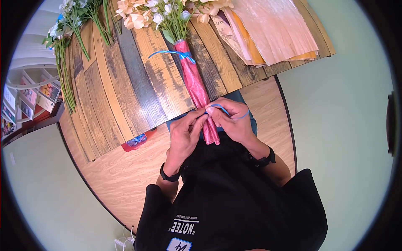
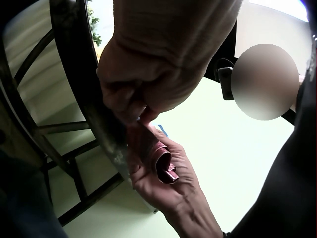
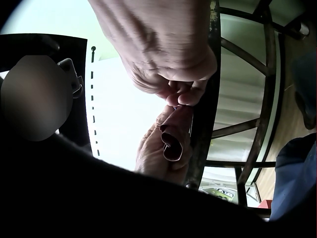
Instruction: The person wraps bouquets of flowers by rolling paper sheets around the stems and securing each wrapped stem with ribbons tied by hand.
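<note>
A bouquet wrapped in pink paper [image 1: 193,79] reaches over the table's front edge toward the person. Its rolled lower end [image 2: 166,166] shows as a hollow tube in both wrist views. A blue ribbon bow [image 1: 186,56] is tied round the upper wrap. Lower down, the left hand [image 1: 183,133] pinches a second blue ribbon [image 1: 222,108] against the wrap with thumb and fingers. The right hand [image 1: 235,121] pinches the same ribbon close beside the left fingertips, and a length of it trails over the back of this hand. The pinched stretch is mostly hidden by the fingers.
On the wooden table [image 1: 138,83], white flower stems [image 1: 67,79] lie at the left and peach flowers [image 1: 136,19] at the back. Stacked wrapping sheets [image 1: 276,33] lie at the right. A blue stool [image 1: 238,97] stands under the table edge.
</note>
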`<action>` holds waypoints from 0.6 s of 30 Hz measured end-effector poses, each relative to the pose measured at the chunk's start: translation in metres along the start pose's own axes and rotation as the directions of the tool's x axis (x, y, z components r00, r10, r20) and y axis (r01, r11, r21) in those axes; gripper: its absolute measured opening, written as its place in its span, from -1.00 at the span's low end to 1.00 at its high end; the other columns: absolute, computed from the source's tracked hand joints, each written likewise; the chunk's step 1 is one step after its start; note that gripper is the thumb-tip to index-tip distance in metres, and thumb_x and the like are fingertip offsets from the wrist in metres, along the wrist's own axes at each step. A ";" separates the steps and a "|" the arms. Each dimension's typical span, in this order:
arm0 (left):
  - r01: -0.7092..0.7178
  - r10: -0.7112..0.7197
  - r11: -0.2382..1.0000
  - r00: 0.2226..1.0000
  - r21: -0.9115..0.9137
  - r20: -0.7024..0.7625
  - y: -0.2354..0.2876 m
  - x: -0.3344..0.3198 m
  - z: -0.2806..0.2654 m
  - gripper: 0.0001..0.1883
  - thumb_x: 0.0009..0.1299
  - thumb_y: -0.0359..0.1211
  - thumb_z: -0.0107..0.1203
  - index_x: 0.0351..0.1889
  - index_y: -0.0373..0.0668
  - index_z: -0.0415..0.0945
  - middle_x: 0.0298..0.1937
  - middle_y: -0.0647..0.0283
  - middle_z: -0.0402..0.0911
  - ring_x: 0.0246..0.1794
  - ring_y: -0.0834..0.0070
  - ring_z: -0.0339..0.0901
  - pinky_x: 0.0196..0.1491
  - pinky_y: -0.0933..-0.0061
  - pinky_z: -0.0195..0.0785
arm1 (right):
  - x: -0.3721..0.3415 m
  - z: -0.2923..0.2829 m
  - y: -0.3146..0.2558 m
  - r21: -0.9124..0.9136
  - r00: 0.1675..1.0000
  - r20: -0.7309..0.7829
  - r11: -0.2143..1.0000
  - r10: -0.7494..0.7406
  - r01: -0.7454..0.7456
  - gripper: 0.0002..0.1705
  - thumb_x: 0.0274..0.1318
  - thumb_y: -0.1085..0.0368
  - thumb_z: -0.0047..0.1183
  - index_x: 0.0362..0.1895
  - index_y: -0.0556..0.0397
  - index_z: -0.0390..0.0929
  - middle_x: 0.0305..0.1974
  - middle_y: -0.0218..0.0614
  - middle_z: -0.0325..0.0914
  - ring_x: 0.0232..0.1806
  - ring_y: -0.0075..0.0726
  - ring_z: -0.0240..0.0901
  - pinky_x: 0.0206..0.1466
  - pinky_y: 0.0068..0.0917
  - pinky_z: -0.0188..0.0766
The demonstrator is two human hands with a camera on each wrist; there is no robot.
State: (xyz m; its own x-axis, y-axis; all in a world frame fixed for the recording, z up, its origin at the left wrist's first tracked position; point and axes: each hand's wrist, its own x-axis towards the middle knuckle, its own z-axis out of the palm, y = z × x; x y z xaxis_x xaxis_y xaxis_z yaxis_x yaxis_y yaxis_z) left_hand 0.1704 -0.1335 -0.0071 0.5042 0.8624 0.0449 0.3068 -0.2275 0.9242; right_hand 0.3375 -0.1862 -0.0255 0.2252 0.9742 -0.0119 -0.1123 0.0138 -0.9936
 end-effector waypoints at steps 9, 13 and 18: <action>0.104 -0.104 0.995 0.993 0.006 0.051 0.008 0.009 -0.005 -0.91 0.45 -0.51 0.20 -0.14 -0.32 0.63 -0.57 0.32 0.49 -0.59 0.72 0.28 -0.49 0.58 0.19 | 0.003 -0.004 -0.003 0.178 0.982 0.058 0.966 0.182 -0.189 -0.80 0.38 0.33 0.14 -0.16 0.27 0.65 -0.44 -0.44 0.55 -0.49 -0.71 0.34 -0.42 -0.66 0.29; 0.292 -0.272 0.943 0.953 -0.160 0.133 0.003 0.009 -0.007 -0.89 0.49 -0.44 0.19 -0.16 -0.32 0.62 -0.60 0.42 0.44 -0.57 0.76 0.25 -0.48 0.62 0.15 | 0.003 -0.003 0.000 0.177 0.981 0.043 0.965 0.190 -0.194 -0.79 0.37 0.32 0.15 -0.16 0.27 0.65 -0.44 -0.44 0.55 -0.50 -0.70 0.35 -0.42 -0.66 0.30; 0.383 -0.332 0.893 0.915 -0.236 0.229 0.001 0.014 -0.013 -0.88 0.51 -0.41 0.19 -0.16 -0.31 0.60 -0.55 0.52 0.44 -0.54 0.80 0.23 -0.46 0.65 0.10 | 0.003 -0.002 -0.001 0.272 0.976 0.040 0.937 0.215 -0.218 -0.80 0.35 0.34 0.18 -0.16 0.27 0.66 -0.44 -0.44 0.56 -0.49 -0.70 0.36 -0.42 -0.65 0.32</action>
State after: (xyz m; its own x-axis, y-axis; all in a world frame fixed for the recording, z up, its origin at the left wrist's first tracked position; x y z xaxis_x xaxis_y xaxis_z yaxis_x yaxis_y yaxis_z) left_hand 0.1676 -0.1162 -0.0005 0.5444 0.7612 -0.3525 0.2768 0.2337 0.9321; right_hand 0.3404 -0.1837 -0.0248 0.1572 0.9625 -0.2209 -0.4177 -0.1378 -0.8981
